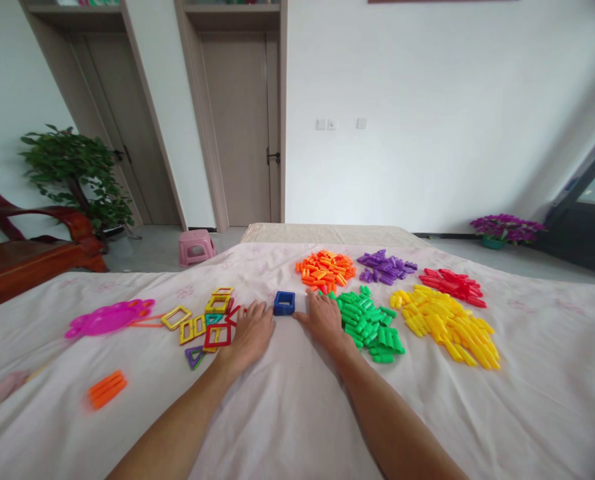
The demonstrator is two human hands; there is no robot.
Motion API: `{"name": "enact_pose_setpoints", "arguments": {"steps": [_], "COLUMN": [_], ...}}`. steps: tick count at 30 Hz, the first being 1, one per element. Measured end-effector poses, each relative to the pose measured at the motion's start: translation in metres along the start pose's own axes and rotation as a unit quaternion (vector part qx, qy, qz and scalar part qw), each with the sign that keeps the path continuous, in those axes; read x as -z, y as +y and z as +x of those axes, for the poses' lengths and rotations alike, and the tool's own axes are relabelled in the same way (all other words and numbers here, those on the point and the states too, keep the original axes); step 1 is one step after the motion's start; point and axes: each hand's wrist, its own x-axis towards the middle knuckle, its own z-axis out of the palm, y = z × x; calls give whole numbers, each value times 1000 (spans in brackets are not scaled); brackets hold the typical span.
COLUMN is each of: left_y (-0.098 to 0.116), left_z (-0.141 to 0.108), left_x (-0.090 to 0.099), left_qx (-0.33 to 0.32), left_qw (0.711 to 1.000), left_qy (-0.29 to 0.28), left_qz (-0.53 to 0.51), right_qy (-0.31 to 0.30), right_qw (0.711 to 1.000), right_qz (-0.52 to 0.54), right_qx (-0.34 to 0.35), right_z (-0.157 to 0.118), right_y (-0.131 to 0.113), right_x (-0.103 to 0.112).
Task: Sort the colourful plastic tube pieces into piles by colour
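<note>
Blue frame (pixel 284 310) btwn L hand (pixel 254 328) & R hand (pixel 326 317), nr R thumb spread wide, L grip unclear

This looks like a room in a home, most likely a living room. A wooden armchair (pixel 77 230) with a curved arm stands at the left, near a leafy plant (pixel 74 170), and a low pink stool (pixel 196 247) sits on the smooth floor (pixel 152 248). Panel doors (pixel 234 127) and small wall plates (pixel 362 123) break up the plain white wall (pixel 442 100). Purple flowers (pixel 510 225) bloom at the right, and toy pieces (pixel 364 317) lie on a pale flowered cloth (pixel 287 413).
</note>
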Motion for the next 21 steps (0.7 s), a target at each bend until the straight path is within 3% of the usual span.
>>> {"name": "enact_pose_setpoints", "arguments": {"steps": [9,13,21], "left_y": [3,-6,-17], "left_z": [-3,-7,-16], "left_x": [-10,-2,13], "left_qx": [4,-8,-30], "left_qw": [1000,999,998], "left_qy": [16,27,50], "left_qz": [-21,-21,-20], "right_qy": [26,59,35], "right_qw": [997,997,995], "right_qz": [-67,-21,77], "right_qx": [32,44,57], "right_z": [-6,-9,-12], "right_y": [2,-7,-25], "right_x": [-1,5,-9]}}
